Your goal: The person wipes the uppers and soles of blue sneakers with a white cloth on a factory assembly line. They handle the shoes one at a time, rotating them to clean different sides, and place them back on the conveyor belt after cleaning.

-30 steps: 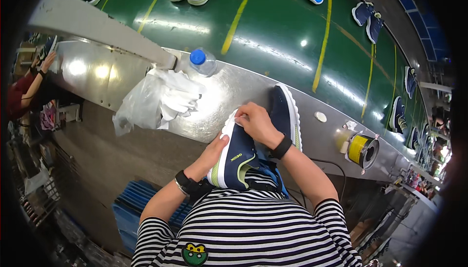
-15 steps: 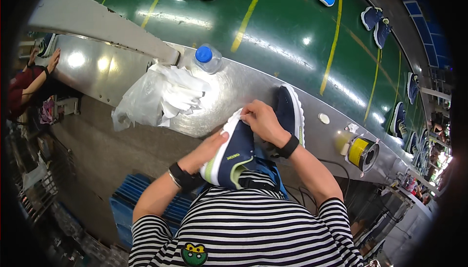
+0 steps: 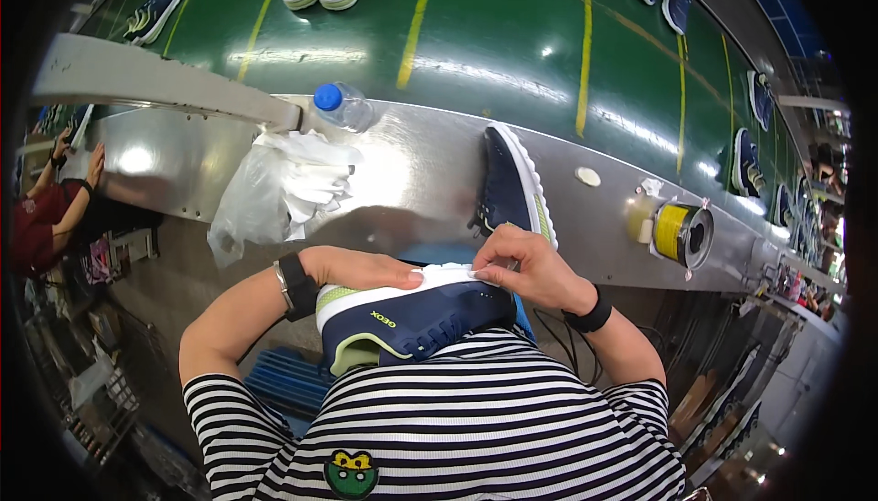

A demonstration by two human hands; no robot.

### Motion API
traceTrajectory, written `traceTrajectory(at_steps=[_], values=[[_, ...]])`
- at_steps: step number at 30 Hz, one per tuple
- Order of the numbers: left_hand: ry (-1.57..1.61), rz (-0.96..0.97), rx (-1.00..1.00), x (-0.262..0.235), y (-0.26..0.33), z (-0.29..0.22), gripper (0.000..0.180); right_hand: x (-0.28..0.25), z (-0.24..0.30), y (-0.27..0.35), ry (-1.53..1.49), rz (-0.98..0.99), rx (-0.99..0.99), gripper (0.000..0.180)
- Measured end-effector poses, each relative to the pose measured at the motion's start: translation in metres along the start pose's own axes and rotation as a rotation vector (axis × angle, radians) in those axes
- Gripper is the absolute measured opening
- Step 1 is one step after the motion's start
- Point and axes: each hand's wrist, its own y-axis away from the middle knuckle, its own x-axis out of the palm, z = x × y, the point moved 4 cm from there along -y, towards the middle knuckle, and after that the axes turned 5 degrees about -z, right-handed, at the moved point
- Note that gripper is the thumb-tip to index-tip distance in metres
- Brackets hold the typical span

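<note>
A navy sneaker (image 3: 425, 311) with a white and lime sole lies on its side against my striped shirt, its sole edge turned away from me. My left hand (image 3: 361, 269) is closed on it, with the thumb along the white sole. At the toe end, my right hand (image 3: 530, 269) pinches close against the sole edge; anything between its fingertips is too small to make out. Just beyond the right hand, a second navy sneaker (image 3: 508, 174) rests on the metal ledge (image 3: 421, 162).
A white plastic bag with white paper pieces (image 3: 293, 185) and a blue-capped bottle (image 3: 343, 106) stand left on the ledge. Right are a small white disc (image 3: 587, 176) and a yellow-labelled can (image 3: 681, 236). Shoes sit on the green belt (image 3: 503, 53). A co-worker's arms (image 3: 69, 204) show far left.
The sneaker in my hands has turned from nearly upright to lying crosswise, closer to me. My right hand has moved nearer to me, away from the second sneaker. The view has shifted.
</note>
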Motion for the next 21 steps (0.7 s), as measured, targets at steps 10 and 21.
traceTrajectory(at_steps=[10, 21], values=[[-0.161, 0.056, -0.059, -0.001, -0.017, -0.008, 0.066, 0.010, 0.011, 0.003, 0.031, 0.046, -0.118, 0.009], [-0.160, 0.090, -0.109, 0.005, -0.026, -0.018, 0.067, 0.003, 0.005, 0.013, 0.007, 0.055, -0.137, 0.009]])
